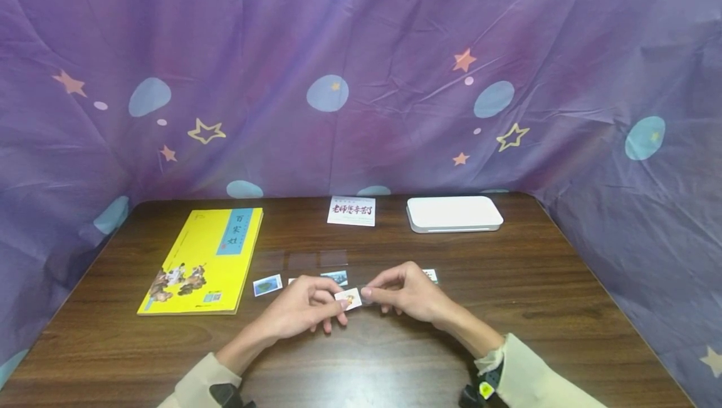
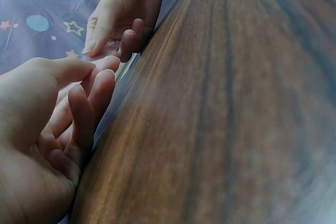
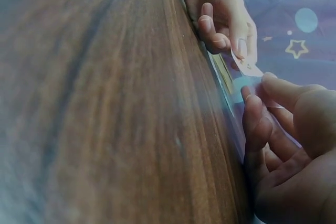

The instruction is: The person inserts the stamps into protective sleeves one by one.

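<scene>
Left hand (image 1: pixel 301 308) pinches picture card (image 1: pixel 350 298), long axis roughly sideways, aimed toward right hand (image 1: pixel 414 295) pinching probable clear sleeve (image 3: pixel 268 98).

"百家姓" on yellow book (image 1: pixel 205 251), "老师您辛苦了" on white card (image 1: pixel 351 218)

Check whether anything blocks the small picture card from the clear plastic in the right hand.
Nothing visible does: the picture card, pinched in the left hand, directly faces the clear plastic the right hand holds.
</scene>
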{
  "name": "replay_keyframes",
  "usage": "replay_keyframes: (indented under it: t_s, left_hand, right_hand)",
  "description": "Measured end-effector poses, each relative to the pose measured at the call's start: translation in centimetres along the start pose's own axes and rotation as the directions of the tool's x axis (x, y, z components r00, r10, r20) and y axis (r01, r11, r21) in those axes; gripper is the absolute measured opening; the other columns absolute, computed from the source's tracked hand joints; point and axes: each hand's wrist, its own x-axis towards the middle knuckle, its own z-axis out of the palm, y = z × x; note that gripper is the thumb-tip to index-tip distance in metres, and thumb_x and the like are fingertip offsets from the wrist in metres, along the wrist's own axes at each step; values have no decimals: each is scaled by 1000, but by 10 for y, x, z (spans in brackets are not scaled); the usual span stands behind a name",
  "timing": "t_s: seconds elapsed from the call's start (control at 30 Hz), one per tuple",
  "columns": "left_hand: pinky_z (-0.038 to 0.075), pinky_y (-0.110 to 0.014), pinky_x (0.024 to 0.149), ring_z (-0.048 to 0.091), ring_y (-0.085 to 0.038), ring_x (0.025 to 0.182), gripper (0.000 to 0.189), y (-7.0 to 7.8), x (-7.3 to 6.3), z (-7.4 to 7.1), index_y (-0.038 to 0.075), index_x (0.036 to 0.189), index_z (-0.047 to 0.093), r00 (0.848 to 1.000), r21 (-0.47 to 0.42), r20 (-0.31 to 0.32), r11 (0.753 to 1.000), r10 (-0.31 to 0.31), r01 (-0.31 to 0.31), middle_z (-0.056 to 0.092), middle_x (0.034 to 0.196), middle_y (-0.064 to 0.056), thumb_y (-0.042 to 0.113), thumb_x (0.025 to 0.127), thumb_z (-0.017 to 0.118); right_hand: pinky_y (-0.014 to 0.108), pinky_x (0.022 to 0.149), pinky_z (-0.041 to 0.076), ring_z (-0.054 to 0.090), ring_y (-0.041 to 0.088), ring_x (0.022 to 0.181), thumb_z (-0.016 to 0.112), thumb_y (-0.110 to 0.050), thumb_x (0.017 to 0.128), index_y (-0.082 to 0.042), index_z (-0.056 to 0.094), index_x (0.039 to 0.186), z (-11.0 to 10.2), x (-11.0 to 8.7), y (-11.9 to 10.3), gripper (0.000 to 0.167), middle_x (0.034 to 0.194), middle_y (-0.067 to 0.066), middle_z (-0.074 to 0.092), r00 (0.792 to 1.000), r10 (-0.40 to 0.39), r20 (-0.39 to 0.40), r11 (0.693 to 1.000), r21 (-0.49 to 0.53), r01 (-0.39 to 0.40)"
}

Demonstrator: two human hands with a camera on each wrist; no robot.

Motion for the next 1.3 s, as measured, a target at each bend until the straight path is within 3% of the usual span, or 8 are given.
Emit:
replay_keyframes:
  t_s: [0.33,0.57,0.8,1.3]
  left_hand:
    - [51,-20,51,68,-11,66,21,-1,1,2,9,104,74,1000,33,8,999,20,-20,83,89,-1,30,105,74]
    - [51,-19,53,65,-8,66,17,-1,1,2,11,100,75,999,45,32,999,27,-29,83,87,0,27,105,73]
    - [52,-19,53,62,-7,63,20,-1,0,2,12,98,75,999,63,38,997,36,-38,82,84,1,31,105,73]
    - [51,-19,52,60,-7,60,26,0,0,3,12,101,75,999,72,23,997,35,-37,81,84,0,36,107,69]
  right_hand:
    - [21,54,53,69,12,64,82,-31,98,-13,85,103,2,0,-1,19,92,7,84,1000,-15,5,1000,-19,15]
    - [16,43,40,55,6,52,82,-34,98,-18,85,103,3,-1,-1,17,74,9,77,999,-13,30,1000,-2,13]
    - [22,49,54,59,9,54,81,-29,99,-17,84,104,6,-1,0,13,73,13,75,998,-38,48,999,25,37]
    - [26,53,60,66,11,57,81,-21,99,-10,81,108,10,-2,-1,15,80,17,78,998,-38,52,995,94,33]
